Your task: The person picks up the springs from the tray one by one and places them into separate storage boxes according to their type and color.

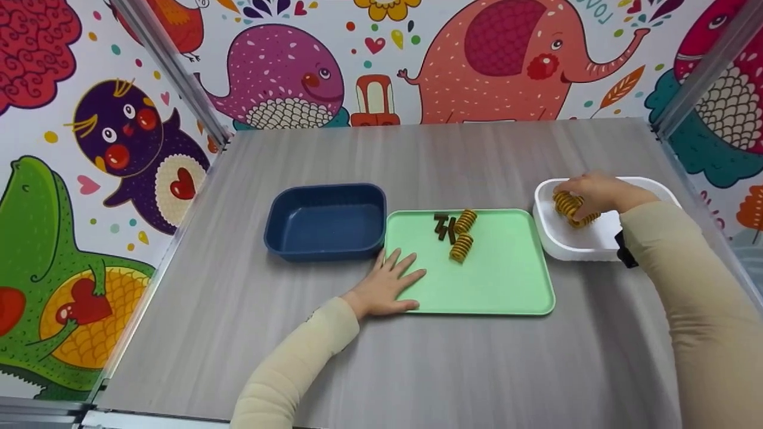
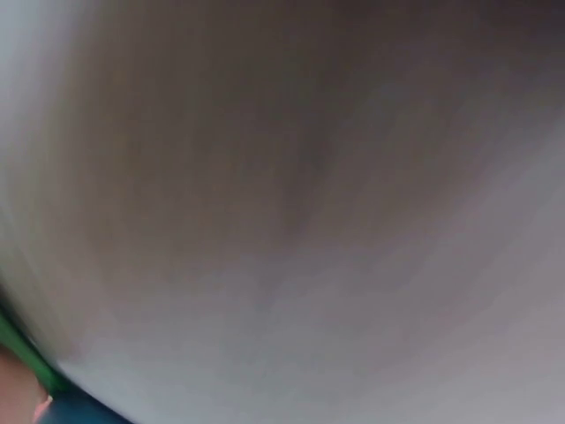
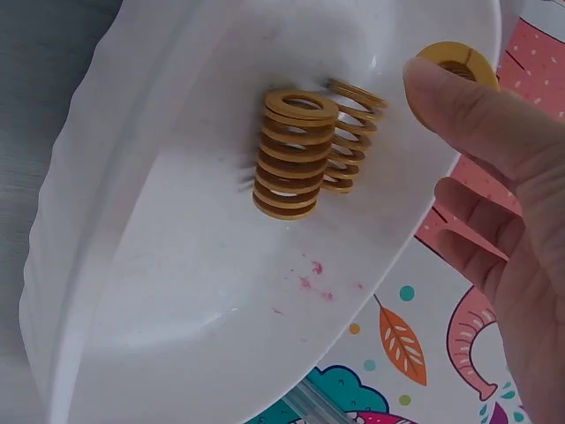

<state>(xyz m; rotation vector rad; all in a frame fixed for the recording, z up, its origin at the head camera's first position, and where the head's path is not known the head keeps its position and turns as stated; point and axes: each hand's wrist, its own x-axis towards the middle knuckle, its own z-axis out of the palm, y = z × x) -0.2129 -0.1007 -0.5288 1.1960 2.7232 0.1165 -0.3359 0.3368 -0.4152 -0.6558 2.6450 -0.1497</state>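
Observation:
My right hand (image 1: 602, 193) is over the white basin (image 1: 545, 241) and pinches a yellow coil spring (image 3: 477, 62) between thumb and fingers. Two more yellow springs (image 3: 296, 155) stand side by side on the basin's floor in the right wrist view. With fingers spread, my left hand (image 1: 381, 286) rests on the near left corner of the light green tray (image 1: 501, 274). Farther back on that tray lie two yellow springs (image 1: 462, 247) and several short dark brown pieces (image 1: 442, 226). The left wrist view is mostly blurred tabletop, with a sliver of hand at its lower left.
A dark blue basin (image 1: 325, 255) stands left of the tray, close against its corner. The grey wood-grain table (image 1: 477, 369) runs back to walls printed with cartoon animals. Metal frame posts (image 1: 173, 65) rise at the table's far corners.

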